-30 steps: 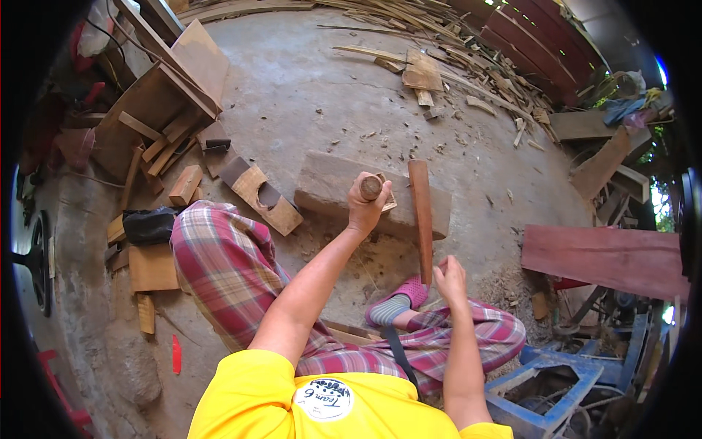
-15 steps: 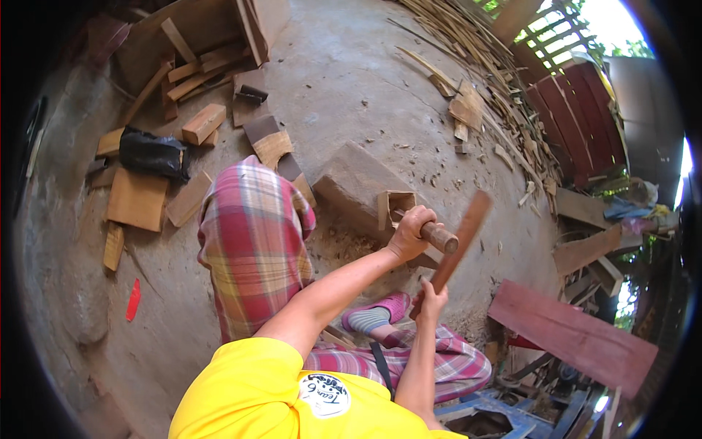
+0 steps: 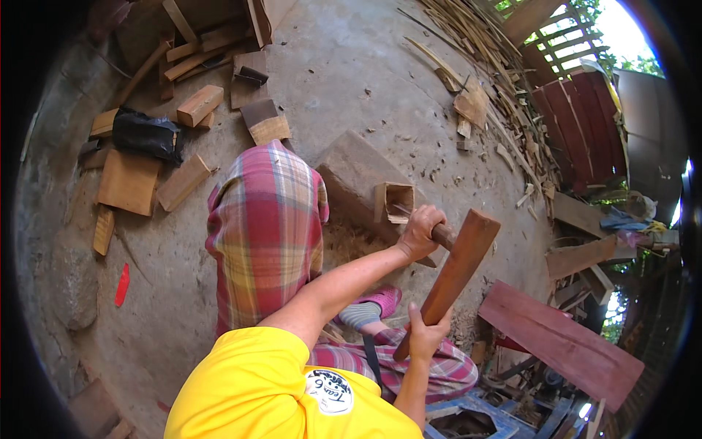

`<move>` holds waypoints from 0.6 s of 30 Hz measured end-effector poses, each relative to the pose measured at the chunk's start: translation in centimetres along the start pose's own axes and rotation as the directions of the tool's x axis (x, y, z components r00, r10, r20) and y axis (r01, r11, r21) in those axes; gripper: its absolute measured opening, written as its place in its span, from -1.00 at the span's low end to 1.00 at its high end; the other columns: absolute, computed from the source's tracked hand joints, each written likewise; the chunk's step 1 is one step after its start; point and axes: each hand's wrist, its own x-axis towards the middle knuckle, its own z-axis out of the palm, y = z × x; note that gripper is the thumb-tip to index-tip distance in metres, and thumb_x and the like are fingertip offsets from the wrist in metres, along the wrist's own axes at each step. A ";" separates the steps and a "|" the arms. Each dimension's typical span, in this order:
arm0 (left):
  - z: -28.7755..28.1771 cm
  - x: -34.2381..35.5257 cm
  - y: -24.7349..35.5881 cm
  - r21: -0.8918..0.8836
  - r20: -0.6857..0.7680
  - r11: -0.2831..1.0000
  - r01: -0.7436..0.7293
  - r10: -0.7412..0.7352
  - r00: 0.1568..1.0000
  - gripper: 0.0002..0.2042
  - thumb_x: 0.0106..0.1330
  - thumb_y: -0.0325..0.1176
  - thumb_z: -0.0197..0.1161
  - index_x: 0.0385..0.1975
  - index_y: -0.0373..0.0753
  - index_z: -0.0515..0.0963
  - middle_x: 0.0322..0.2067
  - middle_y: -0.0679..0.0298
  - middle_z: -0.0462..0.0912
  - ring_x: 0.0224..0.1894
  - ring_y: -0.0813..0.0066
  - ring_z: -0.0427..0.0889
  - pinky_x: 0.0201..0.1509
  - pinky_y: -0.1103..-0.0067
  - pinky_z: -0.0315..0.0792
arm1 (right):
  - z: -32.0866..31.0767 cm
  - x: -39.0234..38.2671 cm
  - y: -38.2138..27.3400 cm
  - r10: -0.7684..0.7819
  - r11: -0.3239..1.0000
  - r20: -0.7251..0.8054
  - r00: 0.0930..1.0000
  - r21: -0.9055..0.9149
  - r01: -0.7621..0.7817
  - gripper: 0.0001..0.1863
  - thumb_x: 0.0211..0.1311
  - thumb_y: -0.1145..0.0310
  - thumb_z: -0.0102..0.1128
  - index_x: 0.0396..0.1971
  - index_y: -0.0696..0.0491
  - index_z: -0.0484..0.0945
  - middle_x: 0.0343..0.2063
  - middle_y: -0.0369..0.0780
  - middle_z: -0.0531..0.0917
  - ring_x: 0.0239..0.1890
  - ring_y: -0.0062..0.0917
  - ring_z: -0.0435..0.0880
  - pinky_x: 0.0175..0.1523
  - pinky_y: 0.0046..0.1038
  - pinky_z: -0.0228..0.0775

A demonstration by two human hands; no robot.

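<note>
Our wooden mallet (image 3: 457, 274) has tipped nearer the chisel (image 3: 439, 233) since before. Right hand (image 3: 426, 333) clenches it; left hand (image 3: 420, 233) grips the chisel. The small hollowed block (image 3: 395, 201) looks partly cut, more remaining.

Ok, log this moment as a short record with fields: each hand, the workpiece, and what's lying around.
left hand: gripping a chisel by its wooden handle, blade toward the box
right hand: holding the lower end of a mallet, head raised beside the chisel handle
box: small, open, hollow wood, on a block
seat: person on concrete floor, plaid cloth over the legs
around: offcuts upper left, black bag, red plank lower right
</note>
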 end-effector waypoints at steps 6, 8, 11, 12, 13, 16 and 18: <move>-0.3 0.0 -0.2 -0.007 0.051 1.000 -0.020 0.020 0.998 -0.78 0.10 -0.40 0.39 -0.44 -0.20 0.41 -0.46 0.15 0.46 -0.31 0.06 0.47 -0.22 0.31 0.30 | -0.9 -0.8 -0.7 -0.027 0.952 -0.174 0.984 0.296 0.078 -0.56 0.08 0.52 0.35 -0.10 0.12 0.29 -0.50 -0.24 0.48 -0.69 -0.53 0.51 -0.54 -0.51 0.48; -0.5 0.4 -0.1 -0.038 0.010 0.999 0.017 -0.017 1.000 -0.77 0.10 -0.39 0.40 -0.43 -0.21 0.41 -0.45 0.14 0.46 -0.31 0.05 0.47 -0.21 0.31 0.30 | -0.5 -0.5 -0.8 0.021 0.977 -0.185 0.982 0.214 0.019 -0.57 0.10 0.50 0.34 -0.10 0.13 0.29 -0.50 -0.24 0.47 -0.69 -0.53 0.51 -0.54 -0.51 0.48; -0.8 1.2 0.4 -0.040 -0.024 0.998 0.040 -0.041 0.999 -0.77 0.12 -0.39 0.40 -0.44 -0.22 0.41 -0.45 0.13 0.46 -0.31 0.04 0.48 -0.22 0.31 0.33 | -0.1 -0.2 -0.9 0.274 0.932 0.111 0.955 0.216 -0.292 -0.57 0.11 0.46 0.32 -0.08 0.11 0.31 -0.55 -0.25 0.46 -0.71 -0.56 0.50 -0.62 -0.49 0.43; -1.0 1.6 0.5 -0.045 -0.065 0.997 0.056 -0.059 0.996 -0.76 0.12 -0.39 0.40 -0.44 -0.23 0.41 -0.45 0.12 0.46 -0.31 0.03 0.49 -0.23 0.32 0.34 | -0.2 -0.1 -1.1 0.341 0.902 0.073 0.937 0.254 -0.348 -0.58 0.11 0.47 0.31 -0.07 0.10 0.32 -0.57 -0.26 0.45 -0.70 -0.56 0.49 -0.64 -0.50 0.42; -0.9 1.7 0.8 -0.050 -0.062 0.997 0.056 -0.059 0.996 -0.76 0.12 -0.39 0.40 -0.44 -0.23 0.41 -0.45 0.12 0.46 -0.31 0.03 0.49 -0.23 0.32 0.34 | -0.6 -0.2 -1.3 0.294 0.916 0.094 0.951 0.258 -0.309 -0.58 0.11 0.47 0.31 -0.07 0.10 0.32 -0.57 -0.26 0.45 -0.70 -0.56 0.49 -0.64 -0.50 0.42; -0.2 2.0 1.3 -0.121 -0.142 0.992 0.024 -0.042 0.989 -0.80 -0.02 -0.55 0.29 -0.45 -0.20 0.41 -0.45 0.12 0.46 -0.31 0.01 0.48 -0.26 0.27 0.33 | -2.4 -0.3 -2.3 0.259 0.909 -0.051 0.964 0.351 -0.226 -0.60 0.14 0.48 0.27 -0.06 0.07 0.33 -0.58 -0.28 0.44 -0.69 -0.59 0.48 -0.63 -0.52 0.42; 0.2 1.8 1.2 -0.149 -0.159 0.988 0.050 -0.074 0.985 -0.81 -0.01 -0.58 0.25 -0.44 -0.21 0.39 -0.45 0.09 0.46 -0.31 -0.02 0.48 -0.26 0.27 0.35 | -3.6 -0.3 -2.9 0.088 0.893 -0.177 0.980 0.451 0.001 -0.53 0.12 0.51 0.32 -0.01 0.09 0.30 -0.45 -0.24 0.46 -0.66 -0.58 0.47 -0.56 -0.51 0.47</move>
